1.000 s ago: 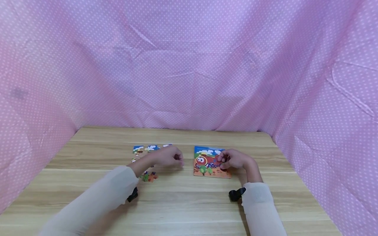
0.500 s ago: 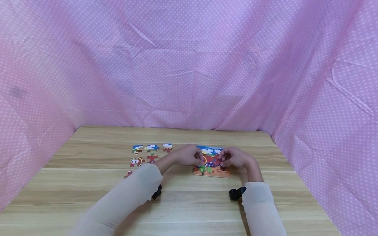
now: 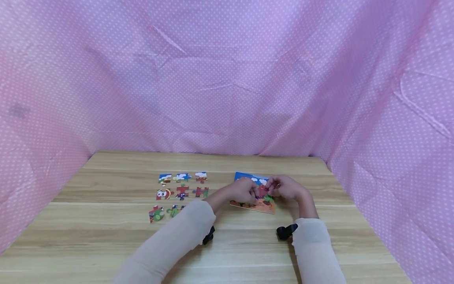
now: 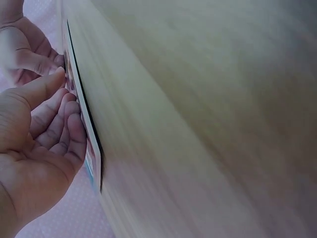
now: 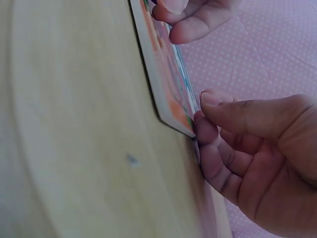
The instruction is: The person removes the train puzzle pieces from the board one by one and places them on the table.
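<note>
A picture puzzle board (image 3: 248,206) lies slightly turned on the table, in front and right of centre. Its blue sky, orange ground and a green tree show between the hands. My left hand (image 3: 244,190) bends over the board's middle, its fingertips down at the picture. In the left wrist view its thumb (image 4: 47,89) is stretched and the other fingers curl against the board. My right hand (image 3: 289,188) reaches in from the right, curled fingertips at the board's side. The right wrist view has its thumb and fingers close at a corner. Cannot tell whether either pinches a piece.
Left of the board lie several loose jigsaw pieces in rows, among them an eye piece (image 3: 163,194), a red piece (image 3: 182,191) and a green piece (image 3: 157,214). My left sleeve (image 3: 177,244) covers part of the lowest row. Pink dotted cloth (image 3: 227,98) surrounds the table (image 3: 241,252).
My left hand has moved right, from beside the loose pieces to over the board. The board has turned a little clockwise. The right hand has shifted slightly away from me.
</note>
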{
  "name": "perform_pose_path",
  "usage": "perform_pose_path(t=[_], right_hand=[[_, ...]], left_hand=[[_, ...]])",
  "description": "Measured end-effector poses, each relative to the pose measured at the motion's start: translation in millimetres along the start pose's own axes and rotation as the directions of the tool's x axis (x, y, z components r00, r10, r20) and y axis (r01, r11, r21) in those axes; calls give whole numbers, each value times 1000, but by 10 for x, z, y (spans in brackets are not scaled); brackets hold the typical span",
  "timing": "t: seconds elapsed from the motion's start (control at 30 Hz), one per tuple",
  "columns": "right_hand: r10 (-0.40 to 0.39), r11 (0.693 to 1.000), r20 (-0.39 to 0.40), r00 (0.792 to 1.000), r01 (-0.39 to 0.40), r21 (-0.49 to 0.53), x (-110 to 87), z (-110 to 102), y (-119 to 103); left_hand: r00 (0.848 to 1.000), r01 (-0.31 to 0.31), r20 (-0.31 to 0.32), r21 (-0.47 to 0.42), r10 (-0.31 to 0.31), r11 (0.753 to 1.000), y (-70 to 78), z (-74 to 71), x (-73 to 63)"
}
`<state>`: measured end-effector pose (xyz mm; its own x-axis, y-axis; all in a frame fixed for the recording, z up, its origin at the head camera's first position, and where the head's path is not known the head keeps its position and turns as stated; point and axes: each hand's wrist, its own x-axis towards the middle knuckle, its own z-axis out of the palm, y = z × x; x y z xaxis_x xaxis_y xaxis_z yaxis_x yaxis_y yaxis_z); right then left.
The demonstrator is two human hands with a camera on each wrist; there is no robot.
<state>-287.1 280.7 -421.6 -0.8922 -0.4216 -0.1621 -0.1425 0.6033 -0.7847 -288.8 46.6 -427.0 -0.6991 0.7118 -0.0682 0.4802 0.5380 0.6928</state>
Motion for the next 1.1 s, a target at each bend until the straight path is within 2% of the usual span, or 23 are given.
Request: perform_pose_path(t=[0.27,0.53,0.77,1.1], right_hand=[[27,999,-27,999,-26,37,15,-6,13],[66,997,-89,994,-70,-39,4,0,48],[100,995,-100,990,-102,-15,-3,-13,43],[100,995,-96,990,-101,-3,4,-10,41]], left_hand=[[999,53,-7,15,-53,998,51,27,25],[997,76,-12,27,-76,997,50,56,42],[996,90,-1,46,-90,995,53,78,77],[992,123,0,13,-123,992,87,77,60]])
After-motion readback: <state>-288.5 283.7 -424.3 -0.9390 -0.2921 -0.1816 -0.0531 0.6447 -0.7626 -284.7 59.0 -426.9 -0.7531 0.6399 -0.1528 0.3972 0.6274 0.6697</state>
